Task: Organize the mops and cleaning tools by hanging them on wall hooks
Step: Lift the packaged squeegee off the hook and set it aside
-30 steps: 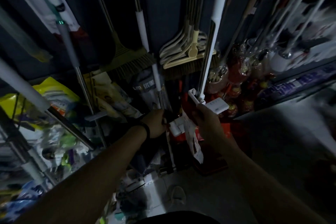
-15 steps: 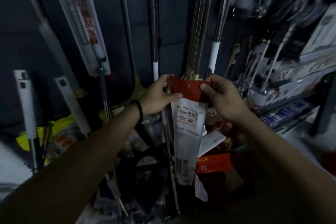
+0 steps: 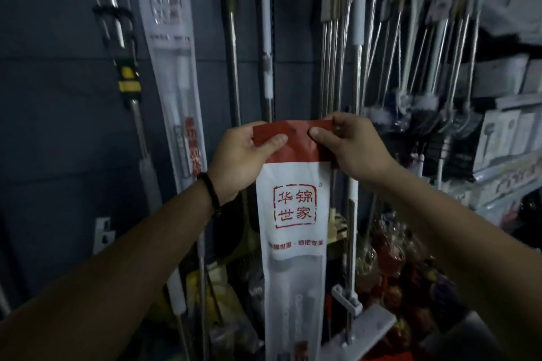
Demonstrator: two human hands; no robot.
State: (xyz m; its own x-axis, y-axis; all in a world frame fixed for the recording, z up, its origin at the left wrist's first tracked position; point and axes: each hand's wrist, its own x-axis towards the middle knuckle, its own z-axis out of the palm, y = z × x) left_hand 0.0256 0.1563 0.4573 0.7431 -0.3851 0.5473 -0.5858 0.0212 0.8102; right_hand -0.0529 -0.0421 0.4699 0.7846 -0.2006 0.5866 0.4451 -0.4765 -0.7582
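Both hands raise a long packaged mop [image 3: 293, 243] before a dark wall [image 3: 52, 155] of hanging handles. The left hand [image 3: 237, 158] and right hand [image 3: 352, 149] pinch the red header [image 3: 296, 145] at the package's top, thumbs in front, fingers [image 3: 271, 142] clamped on its edges. A similar package [image 3: 173, 73] hangs to the left; brushes [image 3: 422, 102] dangle at right.

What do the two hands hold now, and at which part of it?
Both the left hand and the right hand hold one long white packaged mop, pinching the red header strip at its top.
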